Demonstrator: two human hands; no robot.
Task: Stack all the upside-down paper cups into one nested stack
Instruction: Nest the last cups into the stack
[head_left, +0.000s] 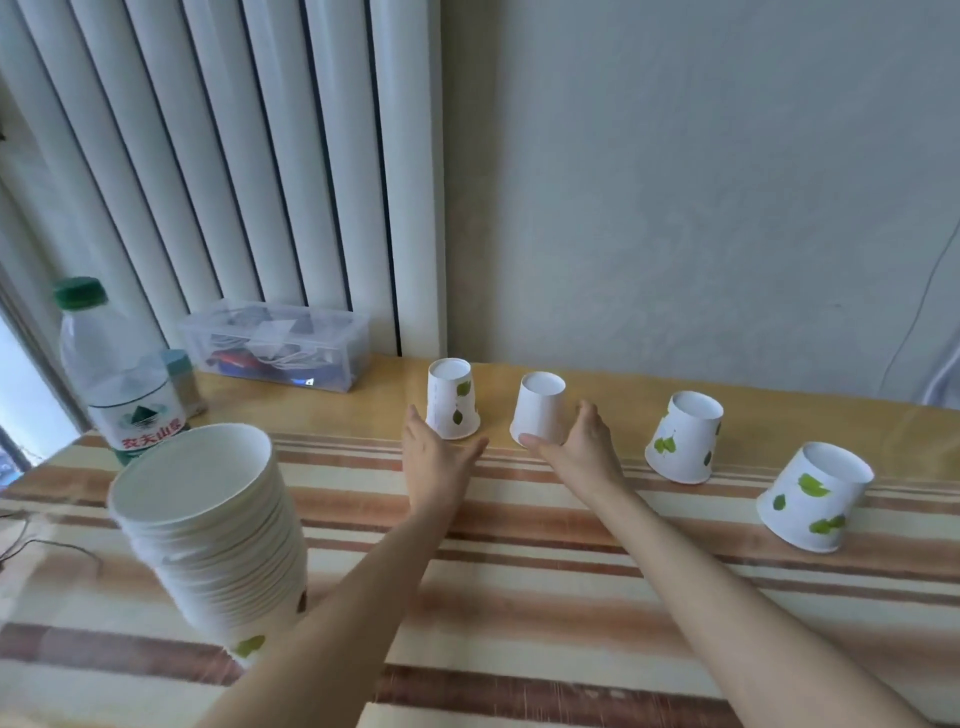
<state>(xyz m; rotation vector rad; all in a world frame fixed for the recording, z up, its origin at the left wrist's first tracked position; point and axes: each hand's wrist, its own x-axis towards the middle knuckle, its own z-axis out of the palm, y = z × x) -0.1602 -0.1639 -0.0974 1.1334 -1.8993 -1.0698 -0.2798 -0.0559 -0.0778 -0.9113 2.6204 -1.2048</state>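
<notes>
arms: two, bare to frame edge | sleeves: none visible | left hand (434, 457), right hand (584, 447): no rings

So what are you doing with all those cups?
A person is reaching for four upside-down white paper cups with green leaf prints, standing in a row on the striped tablecloth. The left hand is open beside the leftmost cup, and the right hand is closing around the second cup. None is stacked yet.

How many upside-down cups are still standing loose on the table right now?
4, in a row: far-left cup by the left hand, second cup at the right hand, third cup, nearest-right cup. None appear hidden.
</notes>
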